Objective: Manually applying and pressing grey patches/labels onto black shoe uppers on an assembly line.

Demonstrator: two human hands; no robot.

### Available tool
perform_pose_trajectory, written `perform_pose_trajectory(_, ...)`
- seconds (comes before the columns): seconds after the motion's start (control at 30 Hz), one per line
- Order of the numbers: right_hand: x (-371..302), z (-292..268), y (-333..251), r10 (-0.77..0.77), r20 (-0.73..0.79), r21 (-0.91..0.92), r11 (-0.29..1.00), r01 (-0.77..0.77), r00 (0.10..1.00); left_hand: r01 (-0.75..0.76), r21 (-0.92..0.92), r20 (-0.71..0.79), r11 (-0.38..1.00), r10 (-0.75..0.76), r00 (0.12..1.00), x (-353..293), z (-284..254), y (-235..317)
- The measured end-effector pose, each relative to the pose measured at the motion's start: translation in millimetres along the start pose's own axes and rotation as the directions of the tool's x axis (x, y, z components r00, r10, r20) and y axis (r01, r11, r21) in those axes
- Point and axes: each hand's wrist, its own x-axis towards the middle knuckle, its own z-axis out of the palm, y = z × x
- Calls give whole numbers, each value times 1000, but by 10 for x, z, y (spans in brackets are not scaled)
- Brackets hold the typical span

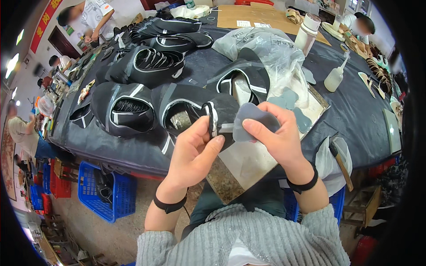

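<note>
My left hand (pixel 191 155) pinches the edge of a black shoe upper (pixel 227 108) with white trim between thumb and fingers. In my right hand (pixel 286 139), a flat grey piece with rounded corners (pixel 254 120) is gripped by thumb and fingers. The grey piece sits right against the upper; whether the two are joined I cannot tell. Beneath both hands a pale board (pixel 262 166) lies at the table's near edge. More loose grey pieces (pixel 303 121) lie on it, to the right of my right hand.
Rows of black uppers (pixel 128 108) cover the table's left and middle. A clear plastic bag (pixel 262 44), a white bottle (pixel 307 34) and a squeeze bottle (pixel 333 80) stand beyond. A hammer (pixel 341 164) rests at the right edge. A blue basket (pixel 108 193) is on the floor; people work around.
</note>
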Motion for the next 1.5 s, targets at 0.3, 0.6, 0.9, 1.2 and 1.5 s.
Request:
perform_pose_trajectory(0.3,-35,-8,-183,9,90,-250,968,14,996,-43,245,69,968,27,997,-2,28,-27)
perform_pose_trajectory(0.6,-29,-97,-68,94,133,14,995,-97,987,98,-128,109,987,-84,990,28,-38,-29)
perform_pose_trajectory(0.9,-10,-54,-88,50,128,-85,996,-39,991,63,-83,121,995,-52,991,30,-10,-5)
perform_pose_trajectory(1.2,-10,-66,-128,235,108,85,966,-245,966,129,-149,141,980,-108,984,49,-83,-56)
perform_pose_trajectory(1.5,8,-108,-41,225,114,272,930,-248,968,266,-463,171,846,-209,963,110,-135,-68)
